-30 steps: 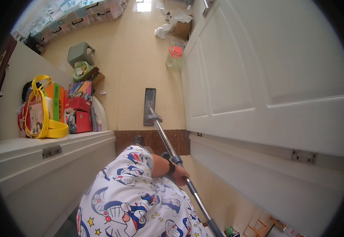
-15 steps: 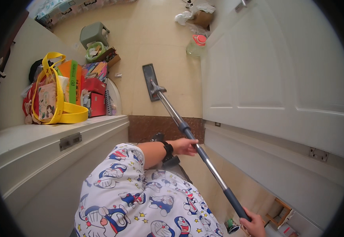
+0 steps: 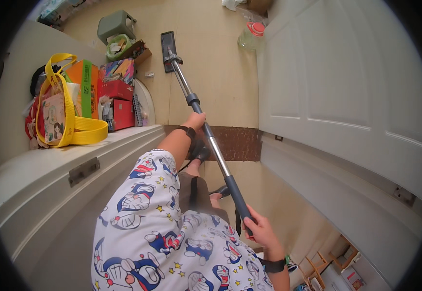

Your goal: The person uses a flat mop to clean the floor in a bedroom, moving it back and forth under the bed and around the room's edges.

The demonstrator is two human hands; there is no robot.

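A flat mop (image 3: pixel 215 146) with a silver and dark grey pole reaches away from me through a doorway. Its dark rectangular head (image 3: pixel 167 52) lies flat on the beige tiles beyond the brown threshold strip. Midway up the pole, just below the grey collar, my left hand (image 3: pixel 196 121) is closed round it. Nearer to me, my right hand (image 3: pixel 258 227) grips the dark handle close to its end. Both wrists carry dark bands.
At left, a white ledge holds a yellow-strapped bag (image 3: pixel 55 114) and red boxes (image 3: pixel 123 114). Beyond stand a grey-green stool (image 3: pixel 115 26) and a small lined bin (image 3: pixel 119 46). A white door (image 3: pixel 337 72) borders the right, with a red-capped clear jug (image 3: pixel 251 38) beside it.
The mop head has slid farther away and slightly left. Both hands have moved forward with the pole, the right one also leftward, and my feet now show below.
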